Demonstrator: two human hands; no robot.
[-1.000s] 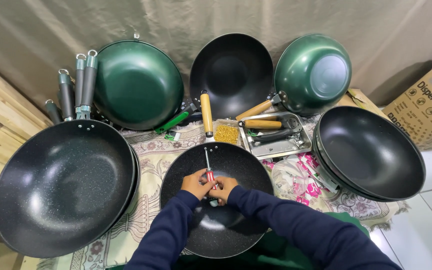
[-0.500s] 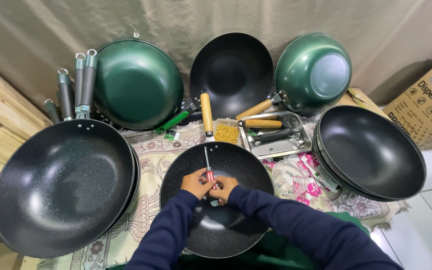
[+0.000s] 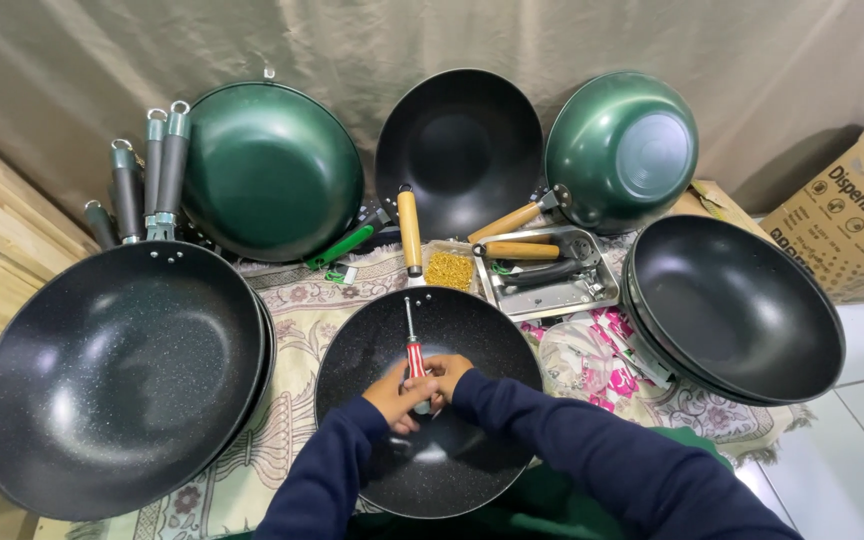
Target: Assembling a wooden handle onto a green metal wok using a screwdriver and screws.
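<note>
A black speckled wok (image 3: 472, 340) sits in front of me on a patterned cloth. Both hands are inside it, wrapped around the red-and-white grip of a screwdriver (image 3: 412, 335). My left hand (image 3: 395, 395) holds the lower part of the grip; my right hand (image 3: 449, 373) clasps it from the right. The screwdriver's shaft points away from me to the wok's far wall, where two small rivet holes show. A wooden handle (image 3: 409, 230) lies just beyond that rim.
A stack of black woks (image 3: 112, 370) stands at the left, another stack (image 3: 742, 310) at the right. Green and black woks lean on the curtain behind. A metal tray (image 3: 562, 290) holds wooden handles, beside a small dish of brass screws (image 3: 449, 270). A cardboard box (image 3: 852, 210) is far right.
</note>
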